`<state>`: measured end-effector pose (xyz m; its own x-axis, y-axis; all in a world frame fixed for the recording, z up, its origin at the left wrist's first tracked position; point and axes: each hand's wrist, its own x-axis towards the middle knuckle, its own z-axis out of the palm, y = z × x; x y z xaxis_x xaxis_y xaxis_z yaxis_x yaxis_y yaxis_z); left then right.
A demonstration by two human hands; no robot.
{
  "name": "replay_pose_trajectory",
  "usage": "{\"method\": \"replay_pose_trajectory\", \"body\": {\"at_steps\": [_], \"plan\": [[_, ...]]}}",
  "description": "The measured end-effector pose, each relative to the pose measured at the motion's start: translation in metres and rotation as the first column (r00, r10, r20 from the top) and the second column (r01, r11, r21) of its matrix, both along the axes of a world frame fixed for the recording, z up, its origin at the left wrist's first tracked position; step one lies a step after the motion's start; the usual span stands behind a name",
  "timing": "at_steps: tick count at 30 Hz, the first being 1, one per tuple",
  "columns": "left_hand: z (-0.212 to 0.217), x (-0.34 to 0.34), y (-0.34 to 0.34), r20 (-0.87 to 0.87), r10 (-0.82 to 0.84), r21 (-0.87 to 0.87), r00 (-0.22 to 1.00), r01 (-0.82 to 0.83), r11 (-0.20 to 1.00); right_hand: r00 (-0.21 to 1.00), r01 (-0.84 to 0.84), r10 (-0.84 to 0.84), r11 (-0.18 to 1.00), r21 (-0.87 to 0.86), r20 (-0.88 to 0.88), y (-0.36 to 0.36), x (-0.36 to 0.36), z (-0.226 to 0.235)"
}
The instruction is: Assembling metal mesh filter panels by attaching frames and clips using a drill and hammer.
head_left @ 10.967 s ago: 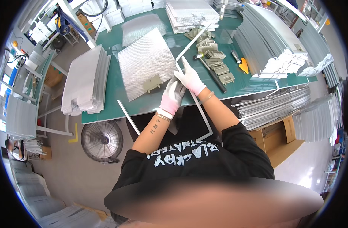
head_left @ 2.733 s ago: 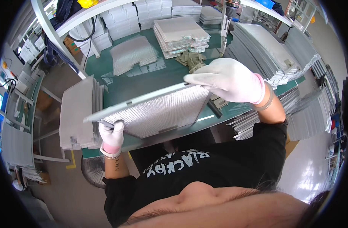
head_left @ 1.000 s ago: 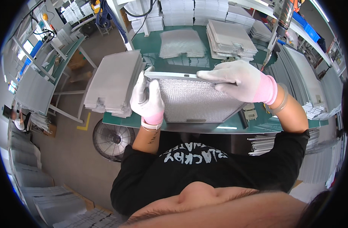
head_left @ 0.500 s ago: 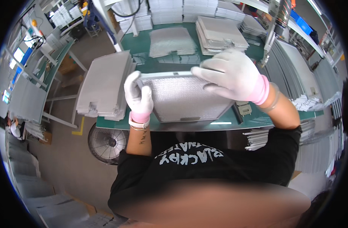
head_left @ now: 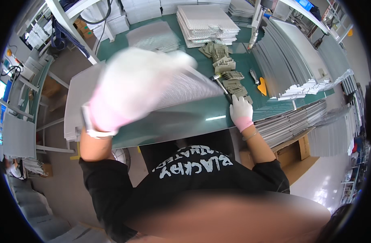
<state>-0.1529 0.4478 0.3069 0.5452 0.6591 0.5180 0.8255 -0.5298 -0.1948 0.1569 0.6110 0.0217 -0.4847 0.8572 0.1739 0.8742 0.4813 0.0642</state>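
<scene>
A workshop or factory floor is indicated by the green bench [head_left: 181,128], on which grey panels [head_left: 205,18] are stacked and a hammer [head_left: 221,84] and an orange-bladed trowel [head_left: 262,86] are seen. Below the bench's left part 1 fan [head_left: 123,157] is placed; below its right, 1 open cardboard box [head_left: 305,148].

Mesh panel [head_left: 189,90]: metallic, rough sheen; tabletop [head_left: 169,127]: smooth, glossy; gloves [head_left: 241,110]: matt, cloth-like.

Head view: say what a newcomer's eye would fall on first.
First, the left hand, a big white-gloved blur left of centre, raised in front of the silvery mesh panel. Then the orange-bladed trowel, bright on the green table to the right, beside the khaki parts. The right hand, much smaller in view, is at the hammer near the table's front edge.
</scene>
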Motion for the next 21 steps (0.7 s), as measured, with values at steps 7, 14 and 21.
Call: {"method": "replay_pose_trajectory", "body": {"at_steps": [7,14,21], "plan": [[-0.066,0.048,0.046,-0.21,-0.116,-0.165,0.971,0.082,0.983,0.895,-0.126,0.047,0.981,-0.151,-0.443,0.019,0.015,-0.028],[-0.112,0.061,0.064,0.253,0.076,0.286,0.965,-0.149,0.947,0.595,-0.554,-0.268,0.546,-0.629,-0.757,-0.026,0.056,0.113],[-0.12,0.08,0.082,0.484,0.349,0.187,0.802,-0.485,0.855,0.63,-0.652,0.518,0.758,-0.031,-0.579,-0.035,0.09,0.218]]}}
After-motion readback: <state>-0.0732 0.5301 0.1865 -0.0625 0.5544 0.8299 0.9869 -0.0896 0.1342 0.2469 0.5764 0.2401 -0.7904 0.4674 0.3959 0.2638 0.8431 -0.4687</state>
